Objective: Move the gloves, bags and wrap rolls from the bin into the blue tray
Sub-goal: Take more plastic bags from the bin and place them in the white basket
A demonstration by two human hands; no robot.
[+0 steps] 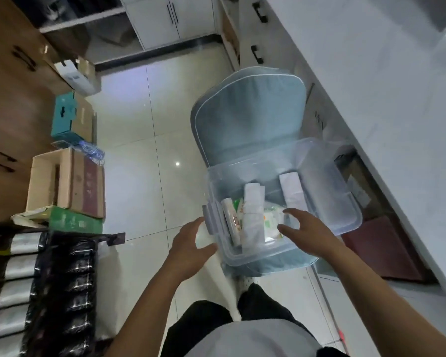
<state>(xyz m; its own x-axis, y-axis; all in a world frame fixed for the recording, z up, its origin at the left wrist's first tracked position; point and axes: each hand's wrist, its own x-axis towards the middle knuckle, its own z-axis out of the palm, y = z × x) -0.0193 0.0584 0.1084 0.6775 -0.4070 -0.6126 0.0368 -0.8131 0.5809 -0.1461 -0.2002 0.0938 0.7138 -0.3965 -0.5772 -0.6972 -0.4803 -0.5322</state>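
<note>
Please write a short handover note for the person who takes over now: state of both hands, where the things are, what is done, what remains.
Left hand: open, at the clear bin's left latch side, holding nothing.
Right hand: open, reaching over the bin's near edge, holding nothing.
Packets and rolls: all in the bin, which sits on a blue-grey padded piece.
Done: nothing moved out.
Left: move every item into the blue tray; no tray is clearly identifiable in view.
</note>
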